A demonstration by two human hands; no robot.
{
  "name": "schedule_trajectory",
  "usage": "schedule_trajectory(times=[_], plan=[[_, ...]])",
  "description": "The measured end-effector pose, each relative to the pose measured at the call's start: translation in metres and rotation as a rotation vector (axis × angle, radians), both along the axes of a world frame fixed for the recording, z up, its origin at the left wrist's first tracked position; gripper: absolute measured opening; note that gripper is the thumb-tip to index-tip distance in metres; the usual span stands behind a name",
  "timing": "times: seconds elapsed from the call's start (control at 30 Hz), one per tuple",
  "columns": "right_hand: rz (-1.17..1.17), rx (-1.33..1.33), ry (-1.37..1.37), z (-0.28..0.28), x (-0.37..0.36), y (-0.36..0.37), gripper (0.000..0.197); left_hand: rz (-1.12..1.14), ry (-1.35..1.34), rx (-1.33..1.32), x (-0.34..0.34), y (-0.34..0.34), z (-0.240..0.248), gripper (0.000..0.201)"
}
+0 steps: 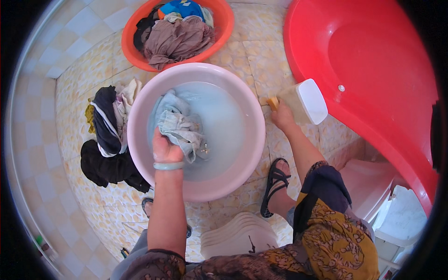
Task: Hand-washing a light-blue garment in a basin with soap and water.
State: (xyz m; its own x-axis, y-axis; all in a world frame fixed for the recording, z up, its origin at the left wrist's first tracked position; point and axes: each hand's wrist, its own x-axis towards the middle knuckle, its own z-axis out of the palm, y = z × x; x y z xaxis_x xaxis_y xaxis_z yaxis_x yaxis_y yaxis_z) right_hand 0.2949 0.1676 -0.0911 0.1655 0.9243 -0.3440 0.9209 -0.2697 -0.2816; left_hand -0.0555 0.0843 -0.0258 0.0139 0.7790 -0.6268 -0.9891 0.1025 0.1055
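Observation:
A wide pink basin (140, 112) of cloudy, pale-blue water stands on the floor in front of me. My left hand (166, 148), with a pale bangle at the wrist, grips a wet light grey-blue cloth (173, 119) over the water, palm up beneath its lower edge. Part of the cloth trails into the water. Right of the basin, my right hand (283, 115) is closed on a small yellow-orange bar (272, 103) that looks like soap. Right beside that hand is a clear plastic container (291, 99) with a white end face (312, 101); whether the hand touches it is hard to tell.
Beyond the basin sits an orange tub (127, 38) holding brown, blue and dark clothes. Dark and light garments (105, 122) lie on the tiled floor at left, with a black one (109, 164) nearer. A large red tub (373, 70) fills the right. A white stool (238, 233) is below me.

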Motion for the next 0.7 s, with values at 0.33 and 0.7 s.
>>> schedule_trajectory(times=[0.33,0.7], plan=[[0.106,0.491,0.687,0.117,-0.108,0.009,0.039,-0.066,-0.046,0.042,-0.008,0.001,0.013,0.032],[0.313,0.051,0.675,0.039,-0.208,0.007,0.035,-0.348,0.371,0.007,-0.032,0.002,-0.012,0.05]])
